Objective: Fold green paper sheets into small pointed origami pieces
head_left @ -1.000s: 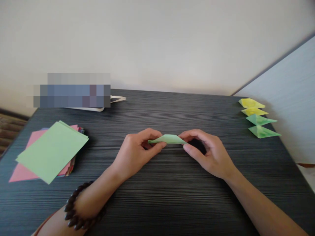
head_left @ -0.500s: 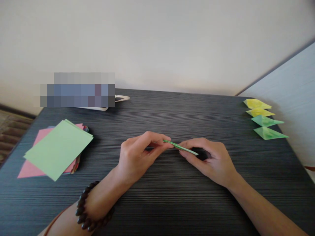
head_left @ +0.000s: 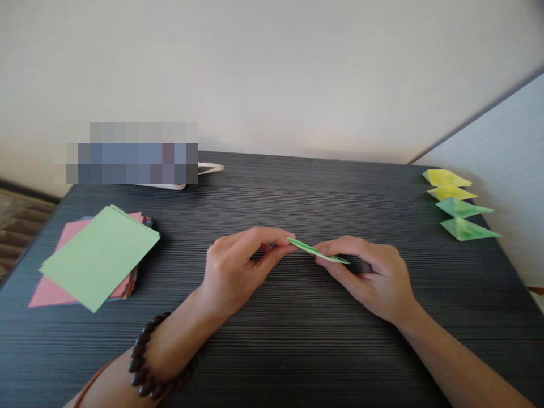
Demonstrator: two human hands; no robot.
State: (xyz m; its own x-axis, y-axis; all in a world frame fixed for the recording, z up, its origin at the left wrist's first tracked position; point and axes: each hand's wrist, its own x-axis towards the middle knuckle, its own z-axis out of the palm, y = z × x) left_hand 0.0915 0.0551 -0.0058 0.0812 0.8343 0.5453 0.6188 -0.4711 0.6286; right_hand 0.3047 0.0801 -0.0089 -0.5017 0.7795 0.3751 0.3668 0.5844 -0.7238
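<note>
A narrow piece of folded green paper (head_left: 306, 248) is held up over the dark table, seen nearly edge-on. My left hand (head_left: 240, 263) pinches its left end between thumb and forefinger. At its right part, the thumb and fingers of my right hand (head_left: 368, 272) grip it, with one tip sticking out past them toward the right. The layers look slightly apart at that end. How the underside is folded stays hidden. A dark bead bracelet (head_left: 147, 354) circles my left wrist.
Green paper sheets (head_left: 102, 258) lie over pink sheets (head_left: 53, 292) on the left. Folded yellow (head_left: 448, 178) and green paper pieces (head_left: 470, 229) line the right edge. A blurred-out object with a white edge (head_left: 164, 186) stands back left, against the wall (head_left: 297, 73).
My right hand has shifted slightly to the right. The folded green paper has moved right with it, and more of its surface shows. My left hand has barely moved.
</note>
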